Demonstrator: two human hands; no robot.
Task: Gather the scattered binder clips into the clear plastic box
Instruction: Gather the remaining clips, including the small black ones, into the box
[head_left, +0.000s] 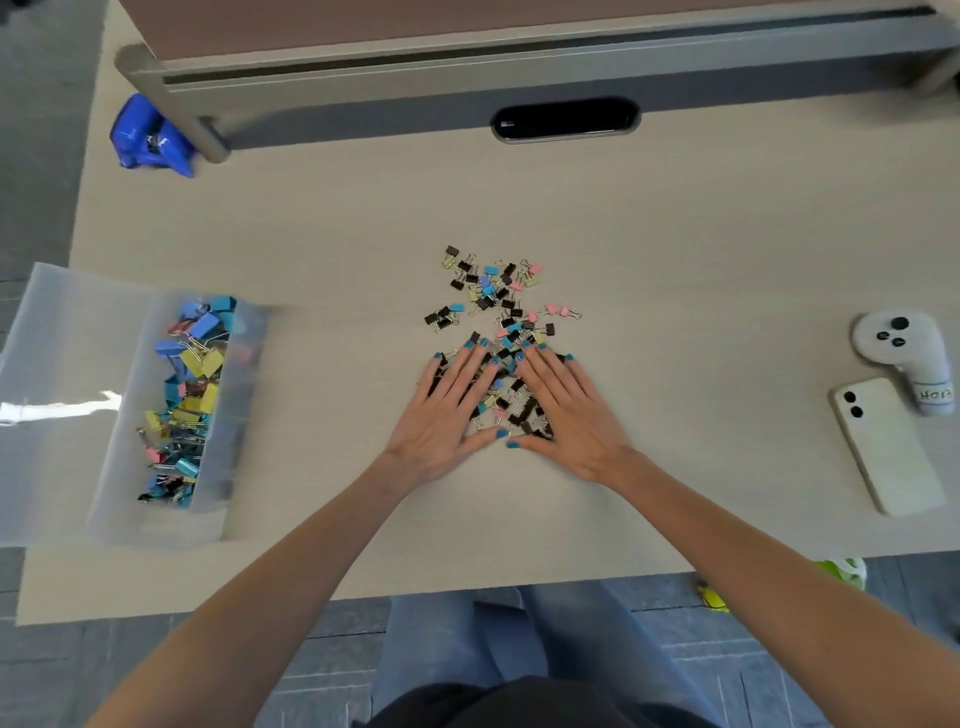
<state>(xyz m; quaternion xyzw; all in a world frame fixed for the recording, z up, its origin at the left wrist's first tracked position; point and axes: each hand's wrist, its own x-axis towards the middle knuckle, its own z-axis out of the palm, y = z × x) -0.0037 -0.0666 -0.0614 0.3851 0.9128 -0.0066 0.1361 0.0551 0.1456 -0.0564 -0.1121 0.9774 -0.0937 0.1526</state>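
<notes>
A loose pile of small binder clips (498, 306), black, blue, pink and yellow-green, lies in the middle of the beige desk. My left hand (447, 410) and my right hand (566, 410) rest flat on the near part of the pile, fingers spread, thumbs almost meeting, with clips showing between them. Neither hand grips anything. At the left edge of the desk stands the clear plastic box (218, 493), holding several larger coloured clips (187, 395); its clear lid (57, 395) lies open to its left.
A white phone (888, 447) and a grey controller (898, 343) lie at the right of the desk. A blue stapler-like object (148, 136) sits at the back left beside a grey shelf leg (197, 130). A dark cable slot (566, 120) is at the back.
</notes>
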